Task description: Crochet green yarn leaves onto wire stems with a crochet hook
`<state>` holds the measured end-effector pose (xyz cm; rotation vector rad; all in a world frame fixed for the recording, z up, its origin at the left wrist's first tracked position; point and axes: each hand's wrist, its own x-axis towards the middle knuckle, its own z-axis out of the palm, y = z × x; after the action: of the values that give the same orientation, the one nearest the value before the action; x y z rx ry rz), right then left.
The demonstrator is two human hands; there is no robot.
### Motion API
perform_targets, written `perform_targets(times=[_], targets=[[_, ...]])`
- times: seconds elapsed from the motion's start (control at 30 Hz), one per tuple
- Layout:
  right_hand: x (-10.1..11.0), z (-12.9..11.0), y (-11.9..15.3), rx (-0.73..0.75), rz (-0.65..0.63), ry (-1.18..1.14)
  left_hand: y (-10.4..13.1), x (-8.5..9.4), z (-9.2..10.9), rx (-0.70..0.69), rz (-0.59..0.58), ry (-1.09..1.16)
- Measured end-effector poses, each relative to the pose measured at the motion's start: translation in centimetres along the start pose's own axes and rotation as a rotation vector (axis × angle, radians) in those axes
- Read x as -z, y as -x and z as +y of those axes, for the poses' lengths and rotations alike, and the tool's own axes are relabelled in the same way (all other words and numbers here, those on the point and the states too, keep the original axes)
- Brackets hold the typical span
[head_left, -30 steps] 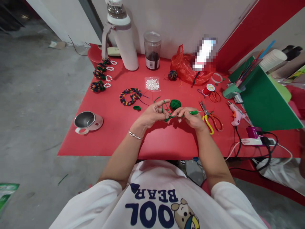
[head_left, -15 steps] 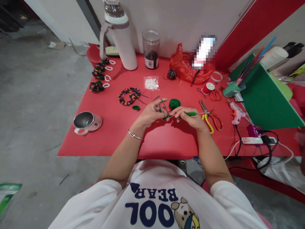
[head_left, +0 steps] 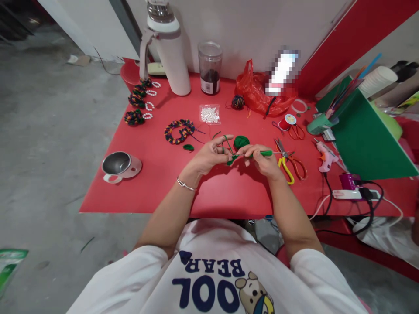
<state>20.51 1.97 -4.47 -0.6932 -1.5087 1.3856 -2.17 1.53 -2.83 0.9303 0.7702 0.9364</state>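
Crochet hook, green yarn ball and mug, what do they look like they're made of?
Crochet hook: thin greyish shaft, likely metal; smooth, solid-green handle, probably plastic or rubber.
Green yarn ball: matte yarn, from its strand-like texture; wool or acrylic, I can't tell.
Mug: shiny grey inside suggests stainless steel; smooth pale outside, perhaps coated metal or plastic.

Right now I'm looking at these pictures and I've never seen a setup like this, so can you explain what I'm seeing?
There's no machine here, just a person's two bare hands. The pictures come from one camera worn on the head, looking forward and down. The left hand pinches a small green yarn piece, while the right hand holds a slim green-handled tool. On the red table around them are a green yarn ball, a packet of white beads and a mug.
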Motion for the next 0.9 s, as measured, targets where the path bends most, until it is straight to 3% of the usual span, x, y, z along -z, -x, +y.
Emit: perform_targets(times=[0.27, 0.5, 0.73, 0.9], targets=[[0.7, 0.4, 0.0, -0.008, -0.086, -0.096, 0.1, 0.1, 0.1, 0.031, -0.029, 0.029], [1.0, -0.1, 0.0, 0.033, -0.172, -0.036, 0.1, 0.2, 0.1, 0.051, -0.012, 0.011], [0.8, -0.8, 0.1, 0.003, -0.109, 0.095, 0.0, 0.1, 0.1, 0.007, 0.021, -0.034], [0.5, -1.3, 0.1, 0.019, -0.141, 0.154, 0.0, -0.1, 0.2, -0.004, 0.064, -0.063]])
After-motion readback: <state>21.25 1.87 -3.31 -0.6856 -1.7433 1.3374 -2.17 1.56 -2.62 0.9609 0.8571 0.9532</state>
